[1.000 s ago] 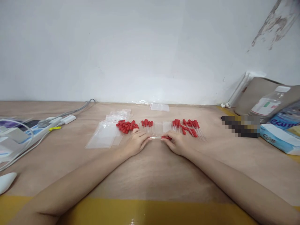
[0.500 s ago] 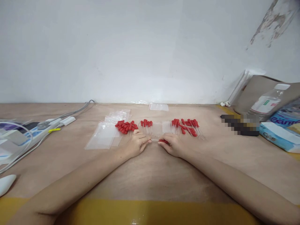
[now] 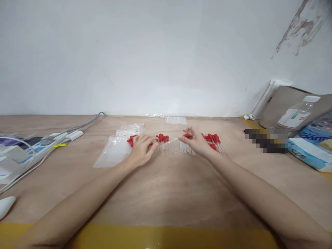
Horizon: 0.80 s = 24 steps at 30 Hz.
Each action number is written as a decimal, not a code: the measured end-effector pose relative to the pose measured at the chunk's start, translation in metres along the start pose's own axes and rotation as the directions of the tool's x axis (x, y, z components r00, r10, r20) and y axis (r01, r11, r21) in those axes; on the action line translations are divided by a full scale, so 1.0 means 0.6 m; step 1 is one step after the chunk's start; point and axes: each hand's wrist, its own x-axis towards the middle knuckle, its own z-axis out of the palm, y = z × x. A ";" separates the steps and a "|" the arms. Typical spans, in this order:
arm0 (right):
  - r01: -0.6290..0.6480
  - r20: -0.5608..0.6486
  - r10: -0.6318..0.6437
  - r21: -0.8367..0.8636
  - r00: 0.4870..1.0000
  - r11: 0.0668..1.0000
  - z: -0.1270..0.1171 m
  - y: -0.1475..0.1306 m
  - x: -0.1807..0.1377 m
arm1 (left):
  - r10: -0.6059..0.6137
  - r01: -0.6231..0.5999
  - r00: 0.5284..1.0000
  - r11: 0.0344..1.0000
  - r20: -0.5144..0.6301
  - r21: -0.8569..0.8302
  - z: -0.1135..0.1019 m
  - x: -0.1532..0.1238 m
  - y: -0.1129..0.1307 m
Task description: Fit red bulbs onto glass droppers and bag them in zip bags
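Observation:
My right hand (image 3: 195,141) pinches a glass dropper by its red rubber bulb (image 3: 186,136), its thin tube slanting leftward above the table. Over the pile of red bulbs (image 3: 132,140) is my left hand (image 3: 142,149), thumb and fingers apart, slightly blurred, fingertips near a row of red-bulbed droppers (image 3: 163,138). I cannot make out anything held there. Between the hands lies a row of bare glass tubes (image 3: 187,148). More red-bulbed droppers (image 3: 214,139) lie just right of my right hand, which partly hides that group.
Clear zip bags (image 3: 110,155) are spread at the left, and another bag (image 3: 176,120) lies by the wall. A power strip (image 3: 38,148) with cables is far left. On the right are a tissue pack (image 3: 308,154), a plastic bottle (image 3: 294,116) and a black object (image 3: 264,141).
Both hands have lifted away from the near side of the tubes. My right hand carries the dropper up and back; my left hand has let go of the tube end and moved left.

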 end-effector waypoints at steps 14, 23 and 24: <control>-0.090 0.193 0.234 -0.557 0.953 0.826 0.071 0.019 0.128 | -0.047 -0.015 0.954 0.979 0.296 0.203 -0.026 0.055 -0.087; -0.030 0.077 0.096 -0.607 0.992 0.794 0.047 0.023 0.092 | -0.263 0.142 0.891 0.936 0.369 0.322 0.019 0.118 -0.064; -0.009 0.057 0.055 -0.607 0.997 0.794 0.032 0.020 0.082 | -0.288 0.166 0.885 0.929 0.367 0.330 0.027 0.122 -0.062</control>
